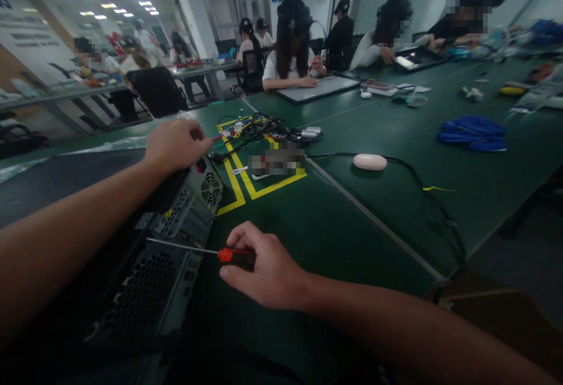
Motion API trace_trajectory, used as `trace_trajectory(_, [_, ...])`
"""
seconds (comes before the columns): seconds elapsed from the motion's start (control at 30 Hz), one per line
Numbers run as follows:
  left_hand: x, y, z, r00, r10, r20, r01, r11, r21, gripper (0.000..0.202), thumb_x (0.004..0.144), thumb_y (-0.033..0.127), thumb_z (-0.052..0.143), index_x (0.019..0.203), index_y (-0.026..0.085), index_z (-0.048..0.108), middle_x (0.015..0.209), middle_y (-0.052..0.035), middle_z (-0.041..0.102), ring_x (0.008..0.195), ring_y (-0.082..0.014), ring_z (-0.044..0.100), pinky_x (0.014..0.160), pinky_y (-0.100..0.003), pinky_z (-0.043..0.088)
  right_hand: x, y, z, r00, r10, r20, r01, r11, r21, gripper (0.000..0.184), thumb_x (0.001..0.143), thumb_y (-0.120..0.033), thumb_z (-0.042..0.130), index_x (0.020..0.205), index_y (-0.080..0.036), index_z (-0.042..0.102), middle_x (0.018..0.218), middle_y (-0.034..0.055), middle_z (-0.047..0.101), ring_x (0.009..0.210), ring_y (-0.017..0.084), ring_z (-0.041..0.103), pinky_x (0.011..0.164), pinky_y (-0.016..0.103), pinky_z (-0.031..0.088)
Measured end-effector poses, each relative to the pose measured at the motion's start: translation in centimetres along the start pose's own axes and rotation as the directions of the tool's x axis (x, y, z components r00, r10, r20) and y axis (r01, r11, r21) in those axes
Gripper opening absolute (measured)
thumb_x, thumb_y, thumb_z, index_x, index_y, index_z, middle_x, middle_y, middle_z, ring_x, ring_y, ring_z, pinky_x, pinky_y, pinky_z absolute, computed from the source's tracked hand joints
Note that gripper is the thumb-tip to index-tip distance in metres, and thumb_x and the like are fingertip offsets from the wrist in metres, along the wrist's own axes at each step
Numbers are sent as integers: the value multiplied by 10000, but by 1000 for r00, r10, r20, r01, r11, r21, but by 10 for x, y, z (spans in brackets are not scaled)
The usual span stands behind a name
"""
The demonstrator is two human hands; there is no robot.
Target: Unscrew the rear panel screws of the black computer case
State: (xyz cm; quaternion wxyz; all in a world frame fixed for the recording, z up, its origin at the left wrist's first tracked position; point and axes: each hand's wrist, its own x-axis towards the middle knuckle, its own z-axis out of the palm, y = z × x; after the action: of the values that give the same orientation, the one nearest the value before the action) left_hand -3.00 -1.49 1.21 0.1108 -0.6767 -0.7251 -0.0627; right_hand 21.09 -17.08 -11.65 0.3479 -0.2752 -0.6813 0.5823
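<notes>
A black and grey desktop computer case [152, 279] lies at the left, its perforated metal rear panel facing right. My right hand [268, 270] is closed around the handle of a screwdriver [226, 255] with a red and black grip. Its long thin shaft points left, and the tip meets the rear panel near the upper edge of the honeycomb vent. At the far rear corner of the case, by the fan grille [212, 188], my left hand [178, 141] rests with curled fingers against the edge. Its fingertips are partly hidden.
Tangled cables [264, 127] lie beyond the case beside yellow tape lines [279, 184]. Farther right are a pale oval object [370, 162], a black cable [417, 179] and a blue bundle [472, 133]. Across the green table [352, 220], several people sit working.
</notes>
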Motion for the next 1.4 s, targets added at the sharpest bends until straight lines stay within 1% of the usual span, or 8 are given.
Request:
trace_trajectory(0.1, [0,1,0,1000,-11,27,11,1000,-11,596,1062,531,542,1319,128,898,1419,-287,856,1363,-516,772,1058,-595,615,1,2,0,1000,-27,1,27,1000,-15,280,953,-295,841,1087,-279,595,912,-49,672,795,176,628,787,336,510])
trace_trajectory(0.2, [2,1,1,999,-17,50,18,1000,-13,642,1063,564,535,1338,127,916,1402,-292,858,1331,-518,781,1011,-587,618,1,5,0,999,-48,3,48,999,-11,257,984,-316,838,1096,-272,612,945,-32,687,824,184,643,803,343,528])
trace_trajectory(0.43, [3,0,1,998,-9,61,13,999,-51,624,1079,572,596,1342,111,922,1361,-244,860,1198,-403,751,1003,-524,588,0,0,-4,1000,26,17,-25,999,-28,250,1002,-296,865,1112,-266,643,919,-44,686,802,175,642,803,334,558])
trace_trajectory(0.6, [3,0,2,999,-3,37,4,999,-36,588,1091,573,590,1296,143,935,1305,-207,875,1122,-355,727,945,-475,572,2,-1,-6,1000,16,16,-16,999,-32,253,1012,-291,870,1119,-264,643,931,-36,707,819,182,664,820,339,572])
trace_trajectory(0.8, [5,-3,5,999,0,32,2,998,-63,609,1047,588,608,1301,145,941,1318,-249,876,1168,-440,762,965,-558,603,2,5,-3,1000,14,7,-14,1000,2,279,978,-282,894,1114,-260,652,960,-31,713,834,179,668,819,333,564])
trace_trajectory(0.97, [14,-14,18,999,-19,-34,14,990,-142,553,934,686,716,1172,259,975,1209,-231,899,1169,-502,786,961,-603,629,1,5,-3,999,38,13,-38,999,-12,279,991,-308,906,1136,-259,674,986,-17,749,864,194,700,874,365,601])
trace_trajectory(1.2, [12,-11,14,1000,-25,-5,24,996,-83,566,958,661,656,1195,254,971,1229,-231,899,1205,-496,803,952,-565,639,2,13,-1,997,-49,-56,50,999,8,200,1033,-357,878,1139,-231,762,1067,34,804,978,224,771,918,375,626])
trace_trajectory(1.4, [14,-10,11,1000,-7,20,8,999,-52,540,931,651,682,1186,270,968,1212,-203,906,1212,-478,800,986,-536,639,3,13,-6,990,-96,-106,85,990,-110,233,1066,-424,872,1172,-217,867,1099,59,802,986,232,758,941,383,610])
